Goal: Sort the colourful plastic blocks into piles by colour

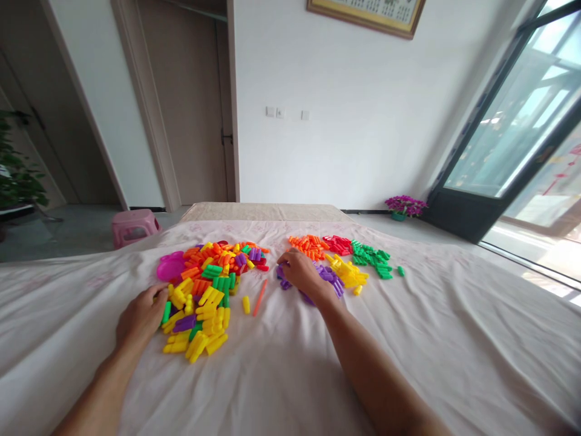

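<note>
My left hand [141, 315] rests at the left edge of a mixed pile of plastic building pieces [204, 312], its fingers curled beside a green piece [166, 312]. Whatever those fingers may hold is hidden. Over a heap of purple pieces [333, 280] reaches my right hand [300, 271], fingers bent down and closed, their tips partly out of sight. Between the mixed pile and the purple heap lie a single yellow piece [246, 304] and a thin orange stick [260, 297].
Sorted heaps of orange [309, 247], red [338, 244], green [372, 259] and yellow pieces [348, 272] lie around the purple one. A pink round dish [170, 267] touches the mixed pile. The cloth [290, 387] is wrinkled. A pink stool [135, 226] stands beyond, at left.
</note>
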`<state>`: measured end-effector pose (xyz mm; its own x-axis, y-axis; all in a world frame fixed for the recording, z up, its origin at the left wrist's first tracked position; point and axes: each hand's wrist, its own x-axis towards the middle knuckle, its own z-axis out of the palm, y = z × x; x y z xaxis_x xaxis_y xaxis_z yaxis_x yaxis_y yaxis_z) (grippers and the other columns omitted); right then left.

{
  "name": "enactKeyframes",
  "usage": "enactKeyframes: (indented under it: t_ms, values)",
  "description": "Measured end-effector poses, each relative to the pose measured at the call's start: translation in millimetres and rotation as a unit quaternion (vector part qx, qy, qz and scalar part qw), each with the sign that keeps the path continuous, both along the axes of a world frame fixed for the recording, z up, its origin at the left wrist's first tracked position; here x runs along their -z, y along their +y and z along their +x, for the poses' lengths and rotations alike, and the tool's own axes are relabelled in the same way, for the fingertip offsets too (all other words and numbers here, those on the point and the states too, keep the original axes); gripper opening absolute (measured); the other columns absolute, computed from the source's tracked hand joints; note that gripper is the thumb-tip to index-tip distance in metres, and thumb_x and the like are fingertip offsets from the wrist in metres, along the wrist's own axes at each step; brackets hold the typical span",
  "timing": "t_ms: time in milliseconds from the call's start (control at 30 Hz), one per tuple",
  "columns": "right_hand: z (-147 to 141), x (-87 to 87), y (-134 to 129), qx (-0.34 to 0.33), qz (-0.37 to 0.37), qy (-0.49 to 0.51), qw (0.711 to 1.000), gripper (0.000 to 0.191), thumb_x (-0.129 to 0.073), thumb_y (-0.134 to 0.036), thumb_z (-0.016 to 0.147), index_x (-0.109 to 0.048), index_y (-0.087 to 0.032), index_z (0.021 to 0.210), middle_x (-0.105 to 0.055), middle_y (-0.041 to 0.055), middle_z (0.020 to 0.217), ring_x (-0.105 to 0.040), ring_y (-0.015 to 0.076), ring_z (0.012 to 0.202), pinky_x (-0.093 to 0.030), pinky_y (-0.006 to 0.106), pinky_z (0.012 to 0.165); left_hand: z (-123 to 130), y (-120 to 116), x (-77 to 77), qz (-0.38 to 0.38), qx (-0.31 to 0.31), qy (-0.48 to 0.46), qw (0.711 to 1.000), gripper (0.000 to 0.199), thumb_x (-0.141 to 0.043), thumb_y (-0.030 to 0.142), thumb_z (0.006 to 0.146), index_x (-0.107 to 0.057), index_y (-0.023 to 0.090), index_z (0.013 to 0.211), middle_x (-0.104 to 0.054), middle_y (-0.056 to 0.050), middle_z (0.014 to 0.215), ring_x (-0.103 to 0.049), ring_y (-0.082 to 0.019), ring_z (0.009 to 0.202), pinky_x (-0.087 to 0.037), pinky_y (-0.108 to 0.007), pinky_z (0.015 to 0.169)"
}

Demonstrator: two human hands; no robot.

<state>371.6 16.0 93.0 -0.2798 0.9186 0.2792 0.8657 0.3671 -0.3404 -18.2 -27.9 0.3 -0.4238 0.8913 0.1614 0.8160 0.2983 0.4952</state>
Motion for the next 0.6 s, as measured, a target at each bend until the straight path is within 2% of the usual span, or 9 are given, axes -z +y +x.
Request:
enactKeyframes:
  t_ms: [67,133,300,467,600]
  values:
    - [12.3,-4.5,1.6,0.028,-0.027,-0.039,0.998,0.031,-0.053,-0.011,0.082,-0.075,-0.020,0.100,-0.072,0.0076,0.102,-0.065,0.0205,0.098,-0.043,0.026,0.082,0.4,-0.1,-0.8,-0.015,-0.005,-0.012,1.000,0.053,-0.030,0.050,0.093,-0.063,0.023,0.125,-0.067,-0.012,0.127,-0.065,-0.030,0.107,-0.049,-0.037,0.084]
    - [17.3,-4.0,1.5,0.027,-0.027,-0.069,0.997,0.029,-0.053,-0.016,0.084,-0.075,-0.021,0.102,-0.073,0.0075,0.103,-0.064,0.0216,0.100,-0.042,0.027,0.084,1.1,-0.4,-2.3,-0.024,-0.006,-0.019,1.000,0.054,-0.031,0.050,0.092,-0.062,0.023,0.126,-0.065,-0.012,0.129,-0.064,-0.031,0.109,-0.049,-0.038,0.085]
    - [7.7,9.5,-2.2,-0.065,-0.040,-0.154,0.985,0.024,-0.057,-0.030,0.086,-0.075,-0.023,0.099,-0.073,0.0063,0.102,-0.063,0.0209,0.098,-0.039,0.028,0.087,1.8,-1.2,-4.3,-0.026,-0.006,-0.021,0.999,0.053,-0.031,0.050,0.092,-0.061,0.023,0.127,-0.064,-0.011,0.130,-0.062,-0.031,0.112,-0.048,-0.038,0.088]
    - [1.2,18.4,-2.1,-0.017,-0.018,-0.221,0.975,0.024,-0.052,-0.025,0.086,-0.074,-0.016,0.090,-0.072,0.0112,0.098,-0.062,0.0232,0.096,-0.039,0.030,0.084,1.8,-1.4,-3.1,-0.021,-0.001,-0.022,1.000,0.052,-0.031,0.049,0.093,-0.061,0.023,0.127,-0.065,-0.011,0.131,-0.062,-0.030,0.113,-0.047,-0.037,0.089]
    - [-0.3,20.4,-1.4,-0.023,-0.016,-0.240,0.971,0.025,-0.051,-0.027,0.087,-0.074,-0.017,0.087,-0.072,0.0117,0.097,-0.062,0.0247,0.098,-0.038,0.033,0.087,0.4,-0.9,0.2,0.001,0.002,0.002,1.000,0.051,-0.030,0.049,0.093,-0.063,0.023,0.123,-0.068,-0.011,0.124,-0.065,-0.029,0.106,-0.049,-0.036,0.084]
